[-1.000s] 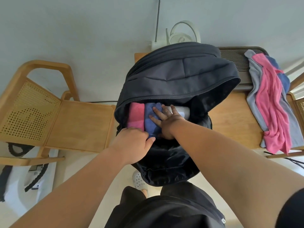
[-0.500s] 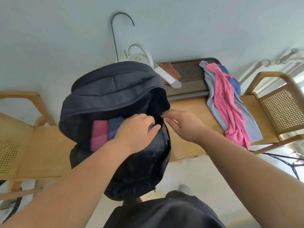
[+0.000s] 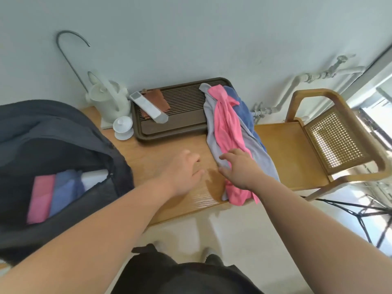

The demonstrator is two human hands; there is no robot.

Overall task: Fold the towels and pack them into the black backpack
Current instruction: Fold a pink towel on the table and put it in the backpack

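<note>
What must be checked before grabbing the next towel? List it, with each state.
1. Left hand free: ok, open over the table, holding nothing.
2. Right hand placed: ok, open over the pink towel and grey towel; no grip yet.
3. Backpack open: ok, folded towels show inside.
4. Room left in backpack: cannot tell.
5. Folding space: ok, bare table between backpack and grey towel.
6. Towels secure: not ok, pink towel hangs over the table's front edge.
</note>
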